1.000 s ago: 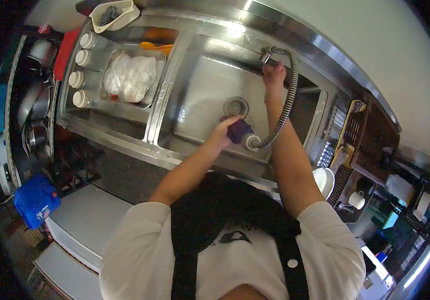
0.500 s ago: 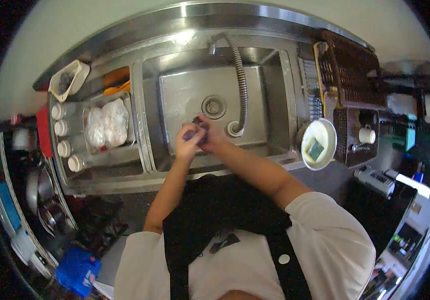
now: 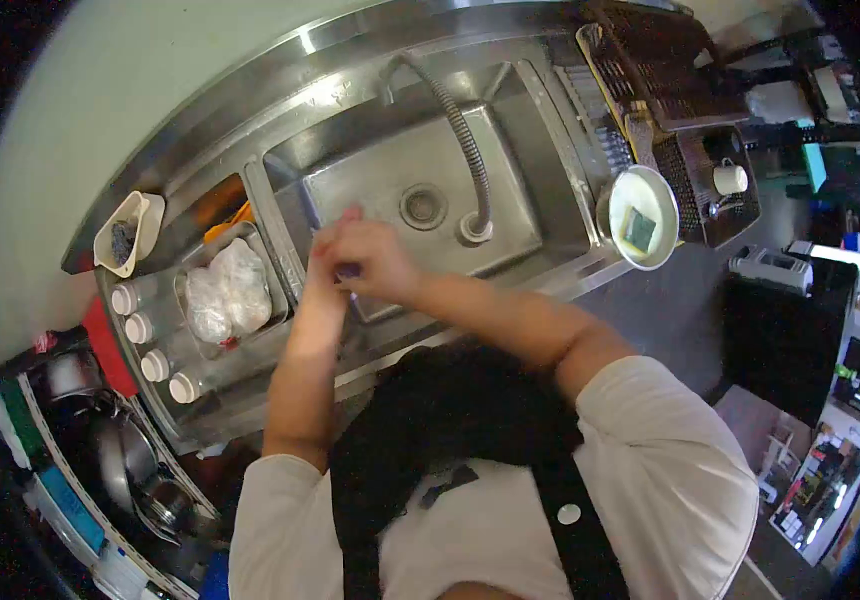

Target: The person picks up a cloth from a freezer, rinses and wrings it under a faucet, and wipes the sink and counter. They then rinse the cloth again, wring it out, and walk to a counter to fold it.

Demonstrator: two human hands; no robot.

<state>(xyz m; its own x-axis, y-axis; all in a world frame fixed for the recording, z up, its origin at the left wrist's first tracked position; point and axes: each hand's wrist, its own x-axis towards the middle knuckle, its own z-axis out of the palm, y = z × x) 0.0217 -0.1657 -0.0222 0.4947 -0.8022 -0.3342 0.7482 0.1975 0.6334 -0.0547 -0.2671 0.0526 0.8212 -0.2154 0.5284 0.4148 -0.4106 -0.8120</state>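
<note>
Steel sink (image 3: 510, 215), hose (image 3: 463, 140) hanging in. Left hand (image 3: 325, 262), right hand (image 3: 375, 262) now clasped around purple cloth (image 3: 348, 270), shifted left since before.

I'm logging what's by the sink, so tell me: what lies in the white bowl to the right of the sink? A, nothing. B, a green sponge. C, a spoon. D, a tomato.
B: the white bowl on the counter right of the sink holds a green sponge, lying flat on something pale inside it.
</note>
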